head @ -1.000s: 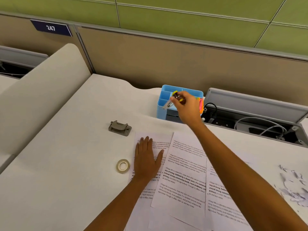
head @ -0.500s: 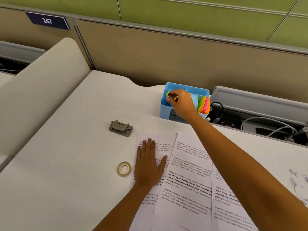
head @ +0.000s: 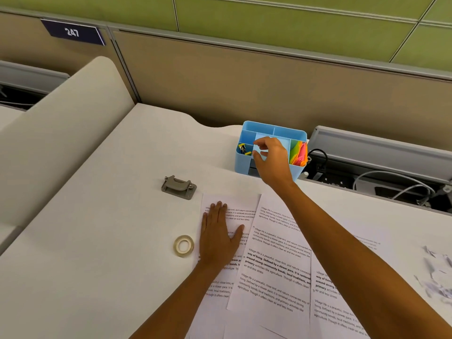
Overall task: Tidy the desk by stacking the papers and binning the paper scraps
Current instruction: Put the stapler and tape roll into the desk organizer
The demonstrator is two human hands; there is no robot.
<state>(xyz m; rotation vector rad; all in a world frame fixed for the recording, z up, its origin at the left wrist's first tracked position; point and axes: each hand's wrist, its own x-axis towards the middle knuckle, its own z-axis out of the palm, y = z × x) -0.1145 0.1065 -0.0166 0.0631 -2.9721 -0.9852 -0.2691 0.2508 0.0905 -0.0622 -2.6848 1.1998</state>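
Several printed papers [head: 274, 260] lie spread and overlapping on the white desk [head: 97, 241]. My left hand [head: 217, 238] rests flat, fingers straight, on the leftmost sheet [head: 234, 204]. My right hand [head: 271, 160] hovers over the blue desk organiser [head: 274, 129], fingers loosely curled and holding nothing. A small yellow and black clip [head: 243, 148] lies in the organiser's front left compartment. White paper scraps [head: 437, 275] are heaped at the desk's right edge.
A tape roll [head: 183, 245] lies left of my left hand. A grey metal clamp [head: 178, 186] sits behind it. Coloured sticky notes [head: 299, 152] fill the organiser's right compartment. A cable tray [head: 381, 182] with wires runs along the back right. A partition wall stands behind the desk.
My right hand carried the yellow and black clip to the organiser and let it go into the front left compartment; it now holds nothing. My left hand stayed on the sheet.
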